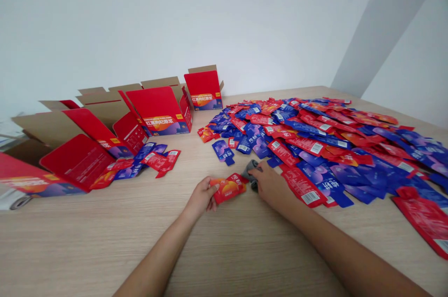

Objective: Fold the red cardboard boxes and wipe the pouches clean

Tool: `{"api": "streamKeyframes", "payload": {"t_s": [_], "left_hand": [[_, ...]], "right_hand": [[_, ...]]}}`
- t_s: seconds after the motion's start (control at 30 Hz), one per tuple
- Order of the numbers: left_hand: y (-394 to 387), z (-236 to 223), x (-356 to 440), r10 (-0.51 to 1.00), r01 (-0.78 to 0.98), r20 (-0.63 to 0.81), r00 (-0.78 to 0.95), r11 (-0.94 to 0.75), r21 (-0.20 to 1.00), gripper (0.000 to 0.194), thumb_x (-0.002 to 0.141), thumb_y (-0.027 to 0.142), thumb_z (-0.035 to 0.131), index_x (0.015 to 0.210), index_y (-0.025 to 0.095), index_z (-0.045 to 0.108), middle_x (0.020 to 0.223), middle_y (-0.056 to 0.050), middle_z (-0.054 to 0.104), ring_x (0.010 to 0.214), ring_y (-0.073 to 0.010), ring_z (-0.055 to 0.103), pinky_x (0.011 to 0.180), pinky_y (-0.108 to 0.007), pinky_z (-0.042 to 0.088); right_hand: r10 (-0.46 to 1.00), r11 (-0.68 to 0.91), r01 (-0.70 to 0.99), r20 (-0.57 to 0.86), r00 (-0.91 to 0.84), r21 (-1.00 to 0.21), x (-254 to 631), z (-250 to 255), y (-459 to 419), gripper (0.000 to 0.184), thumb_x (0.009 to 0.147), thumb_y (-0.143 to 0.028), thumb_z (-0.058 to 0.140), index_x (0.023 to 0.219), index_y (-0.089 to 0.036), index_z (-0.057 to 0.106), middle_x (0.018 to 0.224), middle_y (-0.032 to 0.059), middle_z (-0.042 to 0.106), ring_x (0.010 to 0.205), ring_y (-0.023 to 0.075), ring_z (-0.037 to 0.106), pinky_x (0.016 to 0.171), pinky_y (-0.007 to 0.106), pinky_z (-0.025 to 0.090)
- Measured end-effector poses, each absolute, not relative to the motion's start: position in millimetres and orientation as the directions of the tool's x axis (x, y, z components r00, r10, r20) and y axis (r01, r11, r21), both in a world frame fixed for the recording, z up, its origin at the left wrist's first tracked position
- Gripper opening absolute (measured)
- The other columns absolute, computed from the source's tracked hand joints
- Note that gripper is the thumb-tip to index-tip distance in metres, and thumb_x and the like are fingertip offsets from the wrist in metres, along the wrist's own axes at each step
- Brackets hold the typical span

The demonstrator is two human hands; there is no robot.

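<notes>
My left hand (203,196) is closed on the bottom end of a red sachet (228,188) with an orange fruit print, held just over the table. In my right hand (268,183) is a bunched grey cloth (252,174), pinched at the sachet's narrow neck end. Whether the cloth wraps fully round the neck I cannot tell. Right beside this hand lies a broad heap of red and blue sachets (259,141). A single blue sachet (222,151) rests at the heap's near left edge.
Open red cartons stand at the left, including a front carton (159,115) and a farther carton (204,92). Several sachets (135,166) lie by the left cartons. One red sachet (423,217) sits at the right edge. A white wall (224,17) rises behind the wooden table (105,245).
</notes>
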State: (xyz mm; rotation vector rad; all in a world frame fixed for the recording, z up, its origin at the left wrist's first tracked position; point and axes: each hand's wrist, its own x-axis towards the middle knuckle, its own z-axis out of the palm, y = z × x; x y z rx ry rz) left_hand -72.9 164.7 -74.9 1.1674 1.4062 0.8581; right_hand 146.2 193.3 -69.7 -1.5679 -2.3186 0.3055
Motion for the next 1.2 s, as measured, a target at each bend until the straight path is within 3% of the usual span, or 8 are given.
{"api": "streamKeyframes", "payload": {"t_s": [0.1, 0.23, 0.37, 0.47, 0.63, 0.77, 0.93, 1.2], "left_hand": [[160, -62, -78, 0.998, 0.335, -0.062, -0.020, 0.065, 0.940, 0.034, 0.077, 0.046, 0.051, 0.095, 0.018, 0.052, 0.042, 0.007, 0.048, 0.032, -0.0089, 0.039, 0.034, -0.018, 0.025], [154, -48, -83, 0.956, 0.573, 0.281, 0.078, -0.274, 0.772, 0.013, 0.077, 0.030, 0.055, 0.081, 0.019, 0.061, 0.083, -0.003, 0.062, 0.056, -0.0090, 0.049, 0.053, -0.021, 0.039], [156, -47, -84, 0.950, 0.691, 0.268, 0.162, -0.303, 0.656, 0.012, 0.077, 0.027, 0.055, 0.084, 0.019, 0.059, 0.086, -0.004, 0.058, 0.062, -0.0119, 0.050, 0.060, -0.025, 0.043], [165, -54, -81, 0.937, 0.760, 0.301, 0.178, -0.325, 0.563, 0.033, 0.077, 0.028, 0.055, 0.108, 0.018, 0.056, 0.108, -0.009, 0.056, 0.094, -0.0204, 0.054, 0.083, -0.034, 0.045], [170, -61, -70, 0.853, 0.759, 0.104, 0.511, -0.505, 0.412, 0.054, 0.072, 0.030, 0.063, 0.125, 0.026, 0.051, 0.133, -0.006, 0.045, 0.121, -0.0252, 0.039, 0.103, -0.041, 0.031], [164, -65, -68, 0.952, 0.888, 0.121, 0.283, -0.307, 0.341, 0.046, 0.075, 0.041, 0.059, 0.116, 0.019, 0.058, 0.116, -0.011, 0.052, 0.111, -0.0265, 0.044, 0.097, -0.041, 0.037], [166, -77, -75, 0.989, 0.867, 0.142, 0.048, -0.112, 0.486, 0.039, 0.073, 0.027, 0.060, 0.109, 0.012, 0.058, 0.102, -0.011, 0.055, 0.098, -0.0233, 0.054, 0.090, -0.038, 0.043], [166, -54, -88, 0.934, 0.615, -0.323, 0.151, 0.167, 0.771, 0.024, 0.069, 0.039, 0.057, 0.073, 0.015, 0.057, 0.056, 0.003, 0.054, 0.050, -0.0108, 0.049, 0.048, -0.022, 0.038]], "right_hand": [[0.947, 0.316, 0.802, 0.222, -0.233, -0.506, 168, -77, 210, 0.043, 0.077, -0.005, 0.041, 0.112, -0.023, 0.060, 0.115, 0.0083, 0.049, 0.094, 0.0181, 0.055, 0.075, 0.027, 0.045], [0.941, 0.296, 0.632, 0.333, -0.063, -0.717, 179, -82, 220, 0.038, 0.079, -0.010, 0.040, 0.111, -0.022, 0.058, 0.106, 0.0056, 0.057, 0.103, 0.0184, 0.052, 0.089, 0.033, 0.042], [0.924, 0.332, 0.553, 0.380, -0.028, -0.764, 171, -80, 215, 0.036, 0.080, -0.014, 0.040, 0.109, -0.023, 0.058, 0.107, 0.0051, 0.057, 0.106, 0.0195, 0.050, 0.094, 0.039, 0.038], [0.916, 0.386, 0.522, 0.383, -0.119, -0.761, 158, -74, 201, 0.038, 0.078, -0.012, 0.041, 0.110, -0.024, 0.057, 0.106, 0.0050, 0.054, 0.103, 0.0193, 0.051, 0.092, 0.037, 0.040], [0.889, 0.458, 0.505, 0.370, -0.271, -0.732, 141, -59, 178, 0.043, 0.077, -0.006, 0.040, 0.113, -0.024, 0.054, 0.106, 0.0052, 0.049, 0.094, 0.0172, 0.053, 0.085, 0.034, 0.043], [0.882, 0.470, 0.514, 0.380, -0.277, -0.717, 142, -54, 173, 0.043, 0.077, -0.005, 0.040, 0.113, -0.024, 0.053, 0.106, 0.0055, 0.047, 0.093, 0.0174, 0.052, 0.082, 0.033, 0.043], [0.863, 0.502, 0.565, 0.331, -0.382, -0.655, 135, -59, 168, 0.047, 0.076, -0.004, 0.041, 0.118, -0.023, 0.051, 0.110, 0.0061, 0.047, 0.094, 0.0162, 0.052, 0.083, 0.030, 0.043], [0.856, 0.497, 0.769, 0.081, -0.511, -0.403, 115, -66, 160, 0.048, 0.078, -0.013, 0.046, 0.125, -0.025, 0.048, 0.124, 0.0107, 0.042, 0.106, 0.0231, 0.046, 0.082, 0.033, 0.043]]}}
